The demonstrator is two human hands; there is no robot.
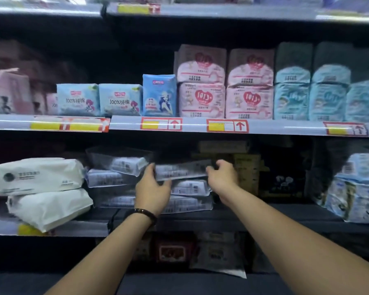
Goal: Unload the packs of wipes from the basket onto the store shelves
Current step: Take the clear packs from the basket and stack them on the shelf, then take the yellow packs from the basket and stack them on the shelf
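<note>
Holding a wipes pack by both ends, apparently atop the stack.

A grey, seemingly clear-wrapped pack of wipes lies slightly tilted atop a stack of similar packs on the store shelf.

Pink packs, blue packs, perhaps pads, yellow price tags

Two light blue packs on the middle shelf are showing "100%" ahead of Chinese characters. The pink packs further right are carrying "1013+" in red hearts. Red arrows are pointing up on the price tags (their small print is staying unreadable). The wipes' labels are blurring out.
</note>
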